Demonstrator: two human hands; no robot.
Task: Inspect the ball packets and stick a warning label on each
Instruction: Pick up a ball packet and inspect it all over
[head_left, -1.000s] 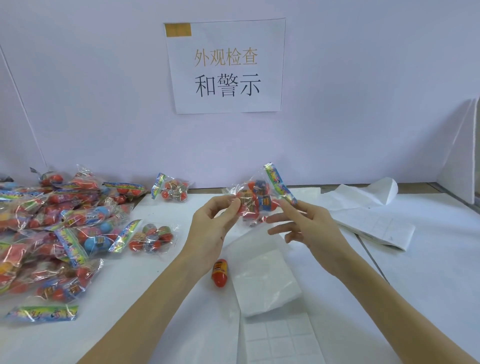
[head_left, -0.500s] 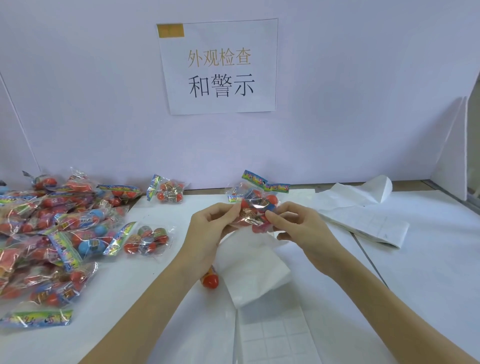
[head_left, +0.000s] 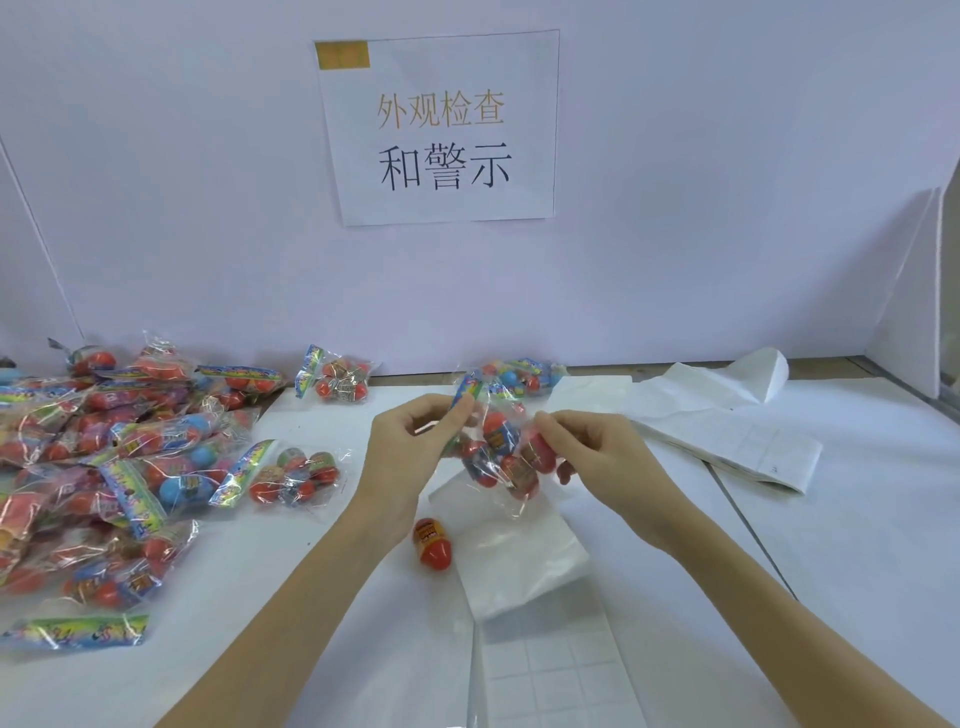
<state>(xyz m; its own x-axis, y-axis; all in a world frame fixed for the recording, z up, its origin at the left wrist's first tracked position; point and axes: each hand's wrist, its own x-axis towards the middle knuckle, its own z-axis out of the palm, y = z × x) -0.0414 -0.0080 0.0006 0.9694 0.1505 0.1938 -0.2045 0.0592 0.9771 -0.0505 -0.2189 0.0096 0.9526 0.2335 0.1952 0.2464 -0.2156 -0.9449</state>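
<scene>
Inspecting: my left hand (head_left: 415, 441) pinches ball packet (head_left: 498, 452) header, right hand (head_left: 587, 457) pinches its side. Next: label from sheet (head_left: 550, 670) below w/ right.

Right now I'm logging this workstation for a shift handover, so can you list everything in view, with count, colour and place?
held packet: one, clear with red balls, in the air between both hands
packet pile: many, clear with red and blue balls, table's left side
lone packet: one, red balls, by the back wall
near packet: one, red balls, right of the pile
loose ball: one, red-orange, on the table under the hands
label sheet: one, white, table's front
folded papers: several, white, table's right
wall sign: one, white, on the wall
left hand: pinches the packet's top
right hand: pinches the packet's right side
</scene>
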